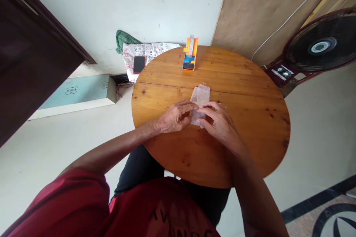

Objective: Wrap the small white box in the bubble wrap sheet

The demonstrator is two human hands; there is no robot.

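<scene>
A crumpled, translucent plastic wrapper (200, 95) lies on the round wooden table (250, 118), with a folded part between my hands. My left hand (176, 116) is at the wrapper's left edge, its fingers held close together and closed on the plastic. From the other side, my right hand (219, 122) curls its fingers and thumb onto the wrapper's right edge, a small gap showing between thumb and forefinger. Both sets of fingertips nearly meet over the middle of the plastic. Whatever may be inside the wrapper cannot be made out.
An orange and blue tape dispenser (190, 54) stands at the table's far edge by the wall. Behind the table's left edge, a dark phone (139, 64) rests on a white printed bag (152, 50), beside a green plastic bag (124, 40). A large fan (322, 46) stands at the right.
</scene>
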